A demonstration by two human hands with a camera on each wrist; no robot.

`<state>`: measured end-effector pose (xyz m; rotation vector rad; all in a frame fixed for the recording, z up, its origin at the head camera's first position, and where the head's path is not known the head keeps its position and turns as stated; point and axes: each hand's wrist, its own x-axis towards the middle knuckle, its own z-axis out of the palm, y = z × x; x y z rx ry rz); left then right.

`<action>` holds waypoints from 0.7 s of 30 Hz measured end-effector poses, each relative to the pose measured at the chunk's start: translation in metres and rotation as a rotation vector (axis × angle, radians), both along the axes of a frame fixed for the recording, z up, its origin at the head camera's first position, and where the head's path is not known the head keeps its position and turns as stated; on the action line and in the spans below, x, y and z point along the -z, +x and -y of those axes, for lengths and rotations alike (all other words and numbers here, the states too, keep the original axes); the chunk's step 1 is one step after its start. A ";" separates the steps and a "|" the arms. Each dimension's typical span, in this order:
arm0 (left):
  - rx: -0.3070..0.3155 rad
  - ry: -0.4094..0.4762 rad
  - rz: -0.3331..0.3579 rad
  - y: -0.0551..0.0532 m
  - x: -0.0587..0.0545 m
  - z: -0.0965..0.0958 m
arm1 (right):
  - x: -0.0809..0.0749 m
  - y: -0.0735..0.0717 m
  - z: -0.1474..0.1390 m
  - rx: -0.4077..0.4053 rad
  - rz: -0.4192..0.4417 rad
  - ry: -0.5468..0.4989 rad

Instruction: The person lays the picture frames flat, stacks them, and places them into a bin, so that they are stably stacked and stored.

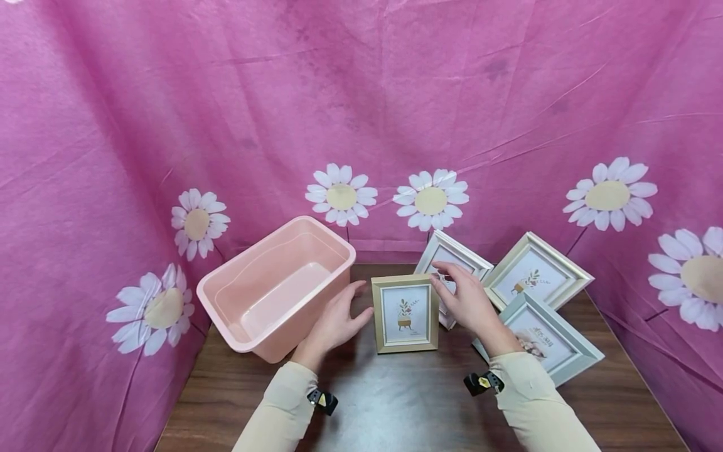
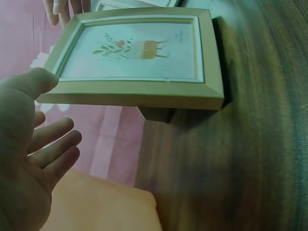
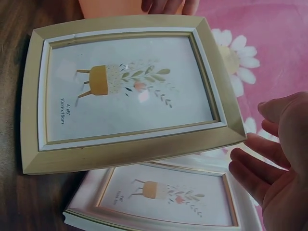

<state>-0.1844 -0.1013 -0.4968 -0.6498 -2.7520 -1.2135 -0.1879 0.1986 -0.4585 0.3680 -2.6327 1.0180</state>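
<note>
A gold-rimmed photo frame (image 1: 405, 314) stands upright on the table, its flowerpot print facing me. Part of its back stand (image 2: 156, 113) shows beneath it in the left wrist view. My left hand (image 1: 339, 317) is at its left side, fingers apart and relaxed, the thumb close to the frame's edge. By the upper right corner is my right hand (image 1: 465, 298), with loosely bent fingers around nothing; whether a fingertip touches the corner I cannot tell. Behind the gold frame, a white photo frame (image 3: 168, 195) is partly hidden by it and by my right hand.
A pink plastic bin (image 1: 277, 289) stands at the left, with no items visible inside. At the right, a cream photo frame (image 1: 531, 276) and a grey-green photo frame (image 1: 556, 339) overlap. A pink daisy-print cloth (image 1: 384, 113) hangs behind the wooden table (image 1: 390, 408).
</note>
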 end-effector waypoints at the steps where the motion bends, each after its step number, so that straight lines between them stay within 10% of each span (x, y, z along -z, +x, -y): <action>1: 0.006 -0.001 0.008 -0.001 0.002 0.000 | 0.001 0.000 -0.001 0.000 0.002 -0.007; 21: 0.042 0.058 0.106 0.000 0.036 -0.007 | 0.023 -0.005 -0.009 -0.036 0.143 -0.131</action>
